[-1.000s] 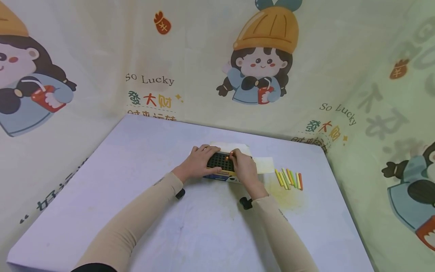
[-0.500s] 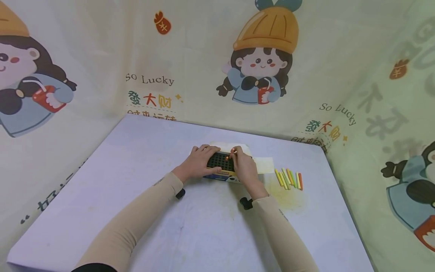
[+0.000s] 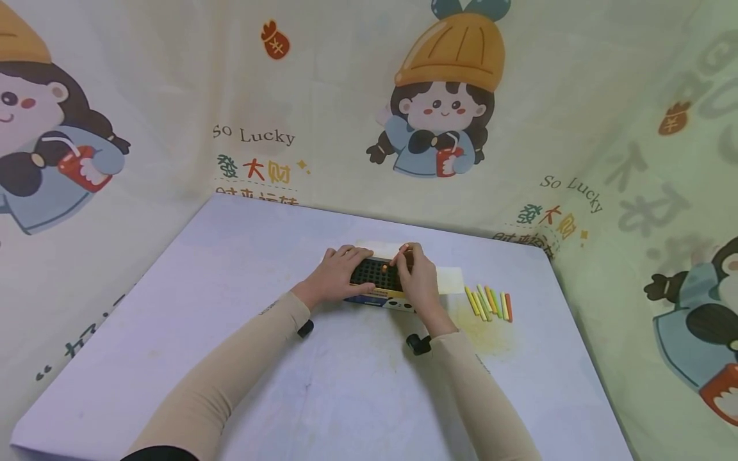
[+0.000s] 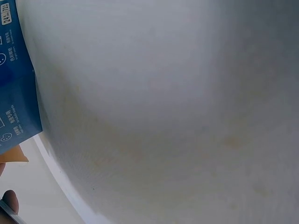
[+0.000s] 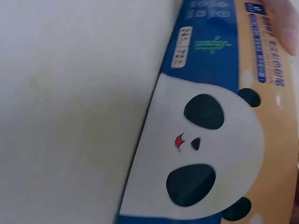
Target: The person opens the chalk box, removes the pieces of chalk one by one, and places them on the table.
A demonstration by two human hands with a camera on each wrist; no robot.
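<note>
In the head view a chalk box (image 3: 380,298) stands on the table with its black holed tray (image 3: 366,273) facing up. An orange chalk stick (image 3: 385,268) pokes up from one hole. My left hand (image 3: 334,275) grips the box's left end, thumb at the front and fingers along the back. Over the tray's right part, my right hand (image 3: 419,278) pinches an orange-pink chalk stick (image 3: 393,262), mostly hidden by the fingers. The right wrist view shows the box's panda print (image 5: 205,144). Blue box side (image 4: 18,79) fills the left wrist view's upper left.
Several yellow, green, orange and red chalk sticks (image 3: 489,303) lie in a row right of the box. A pale flap (image 3: 450,280) sticks out at the box's right end, another behind it. Yellowish dust marks the white table (image 3: 259,397). Printed cloth (image 3: 334,96) hangs behind.
My right hand has shifted slightly back and to the right, uncovering more of the tray, still pinching its chalk. My left hand stays in place on the box.
</note>
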